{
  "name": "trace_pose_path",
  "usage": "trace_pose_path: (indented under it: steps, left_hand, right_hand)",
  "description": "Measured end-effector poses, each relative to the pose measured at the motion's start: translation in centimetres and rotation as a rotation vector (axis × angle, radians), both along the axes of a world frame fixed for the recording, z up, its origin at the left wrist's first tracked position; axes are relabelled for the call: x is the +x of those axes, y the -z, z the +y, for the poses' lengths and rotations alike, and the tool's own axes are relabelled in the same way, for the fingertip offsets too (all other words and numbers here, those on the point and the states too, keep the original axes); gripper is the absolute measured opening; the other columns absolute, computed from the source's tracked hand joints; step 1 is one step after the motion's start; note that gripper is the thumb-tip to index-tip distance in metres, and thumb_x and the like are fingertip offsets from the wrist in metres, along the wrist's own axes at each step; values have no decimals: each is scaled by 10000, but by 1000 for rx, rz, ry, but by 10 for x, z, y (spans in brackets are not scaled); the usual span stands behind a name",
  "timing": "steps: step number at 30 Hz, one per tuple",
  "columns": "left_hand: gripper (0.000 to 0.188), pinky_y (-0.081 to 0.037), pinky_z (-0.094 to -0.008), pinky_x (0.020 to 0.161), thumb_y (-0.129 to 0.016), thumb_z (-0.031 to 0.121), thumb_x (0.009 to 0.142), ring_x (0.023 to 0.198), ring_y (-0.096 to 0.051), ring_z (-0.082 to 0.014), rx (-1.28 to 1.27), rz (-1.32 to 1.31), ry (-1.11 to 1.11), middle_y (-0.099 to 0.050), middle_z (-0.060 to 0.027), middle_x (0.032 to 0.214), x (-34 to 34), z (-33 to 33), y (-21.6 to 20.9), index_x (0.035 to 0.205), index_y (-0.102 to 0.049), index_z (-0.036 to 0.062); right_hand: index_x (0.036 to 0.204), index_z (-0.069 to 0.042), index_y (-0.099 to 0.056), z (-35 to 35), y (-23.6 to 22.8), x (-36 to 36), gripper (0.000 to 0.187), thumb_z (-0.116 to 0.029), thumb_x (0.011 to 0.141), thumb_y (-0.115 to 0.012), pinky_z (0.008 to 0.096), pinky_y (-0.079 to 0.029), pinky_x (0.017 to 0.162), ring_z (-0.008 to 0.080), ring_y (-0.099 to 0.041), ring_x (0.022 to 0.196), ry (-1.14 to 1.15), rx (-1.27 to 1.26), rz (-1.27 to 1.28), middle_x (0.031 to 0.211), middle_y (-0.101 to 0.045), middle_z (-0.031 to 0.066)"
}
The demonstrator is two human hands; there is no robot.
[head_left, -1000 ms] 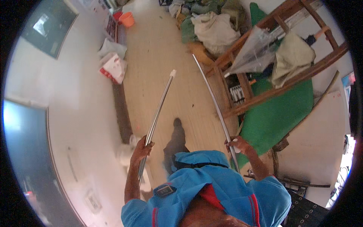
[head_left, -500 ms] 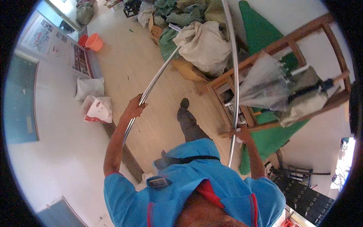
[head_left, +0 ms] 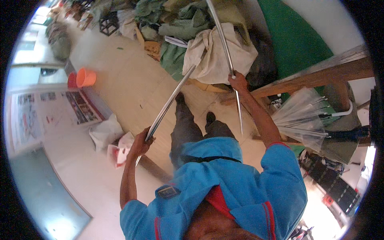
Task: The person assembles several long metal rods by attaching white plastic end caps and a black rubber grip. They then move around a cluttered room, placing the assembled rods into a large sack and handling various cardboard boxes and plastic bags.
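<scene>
My left hand (head_left: 141, 143) is closed round shiny metal tubes (head_left: 170, 102), which look like more than one lying together. They slant up and away, their far end in front of a whitish sack (head_left: 216, 52). A single long metal tube (head_left: 221, 34) is gripped in my right hand (head_left: 239, 81), farther forward and to the right. Its upper part runs out of the picture at the top, and its lower end points down towards the floor near my feet. Both forearms are stretched forward, well apart.
Green sacks (head_left: 182, 28) are heaped ahead. On the right stand a wooden frame (head_left: 316, 74), a clear umbrella (head_left: 302, 116) and a green sheet (head_left: 292, 36). An orange bucket (head_left: 86, 77), a white bag (head_left: 106, 132) and a poster board (head_left: 52, 116) are at the left.
I have stepped forward and turned somewhat to the right. My right hand has moved forward and up with its tube, away from the wooden frame's corner. The left hand keeps its grip.
</scene>
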State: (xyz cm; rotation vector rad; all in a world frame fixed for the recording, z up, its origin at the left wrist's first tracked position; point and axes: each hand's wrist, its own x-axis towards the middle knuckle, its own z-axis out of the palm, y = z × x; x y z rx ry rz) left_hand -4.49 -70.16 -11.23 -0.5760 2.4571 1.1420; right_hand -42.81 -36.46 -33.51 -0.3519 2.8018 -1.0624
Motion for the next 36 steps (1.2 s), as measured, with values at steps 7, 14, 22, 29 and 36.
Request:
trace_pose_path:
  steps: [7,14,22,29,36]
  left_hand:
    - [416,-482,-420,808,-585,69,864,946,-621,-369,-56,-158,149,-630,-235,1032,-77,-110,1,1272,-513,30]
    - [449,-500,-414,792,-589,36,846,922,-624,-385,155,-447,123,-619,-232,1040,-161,-183,-10,1286,-503,52]
    - [453,-481,-423,879,-594,56,846,1077,-574,-403,94,-310,358,-589,-259,1157,-222,-195,-14,1283,-488,1]
    - [488,-493,-477,805,-577,55,846,968,-583,-439,-37,33,711,-580,-255,1119,-308,-162,9,1311,-435,8]
    - [531,-506,-490,695,-536,-33,788,794,-631,-368,-542,-16,1152,-584,-213,946,-456,-122,-21,1303,-457,69]
  right_hand:
    - [989,-146,-649,-128,35,-60,485,-561,739,-673,472,-503,699,344,-659,802,215,146,-199,877,-684,151]
    - [994,-122,-660,-163,73,-82,454,-489,728,-685,439,-508,694,321,-659,756,393,296,-248,796,-679,142]
    - [984,-132,-693,-108,-7,-75,343,-378,746,-674,418,-520,704,272,-671,743,425,151,-244,792,-689,137]
    - [921,25,-681,-2,-132,-57,304,-222,758,-749,323,-497,665,141,-608,718,621,-136,-35,789,-684,81]
    - [993,-17,-625,-10,-165,-37,346,-251,777,-762,318,-516,635,185,-612,702,648,-265,-108,808,-661,103]
